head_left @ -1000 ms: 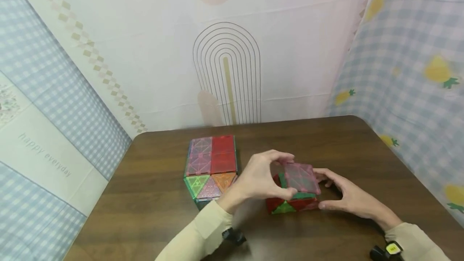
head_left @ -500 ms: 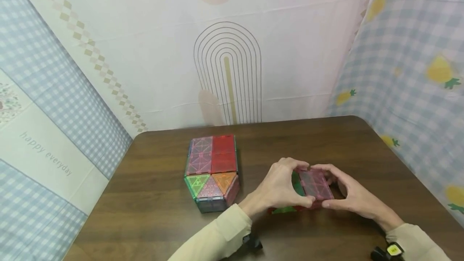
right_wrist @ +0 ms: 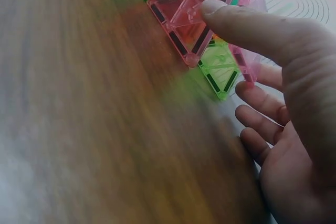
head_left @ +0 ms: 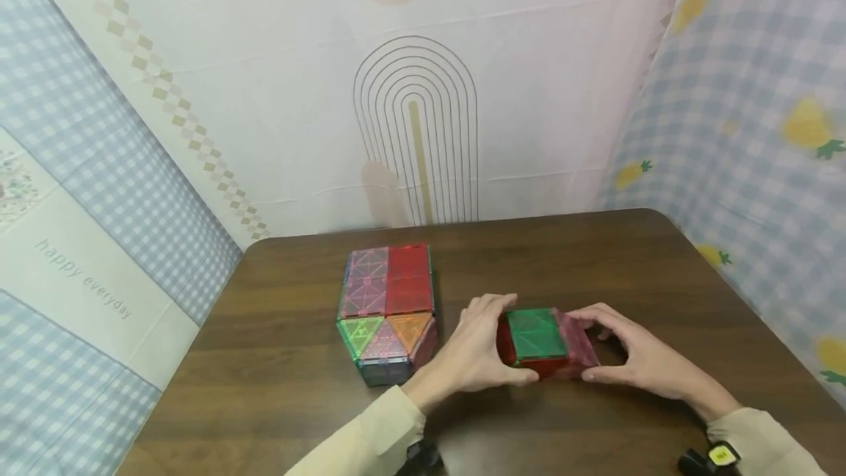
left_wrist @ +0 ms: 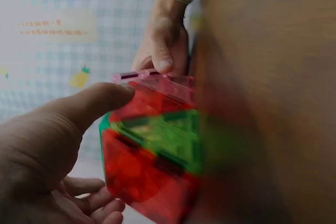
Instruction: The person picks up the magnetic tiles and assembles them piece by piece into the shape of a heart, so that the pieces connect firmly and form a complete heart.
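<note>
On the right half of the table stands a small box built of translucent magnetic tiles, with a green square tile (head_left: 538, 333) on top and red triangles (left_wrist: 144, 179) and a lime triangle (left_wrist: 163, 135) along its front wall. My left hand (head_left: 472, 347) holds the box's left end, thumb at the front, fingers behind. At the right end, a pink square magnetic tile (head_left: 576, 340) slopes down from the green tile's edge. My right hand (head_left: 637, 351) holds the pink tile between thumb and fingers. In the right wrist view a pink triangle (right_wrist: 191, 19) shows under the thumb.
A larger finished-looking block of magnetic tiles (head_left: 410, 281), with pink, red, green and orange tops, stands left of my left hand. The brown wooden table (head_left: 277, 402) meets a patterned cloth (head_left: 297, 94) at its back edge.
The pink square tile has gone from over the green top to the box's right end, tilting downward. My left hand let go of it and moved back left to the box.
</note>
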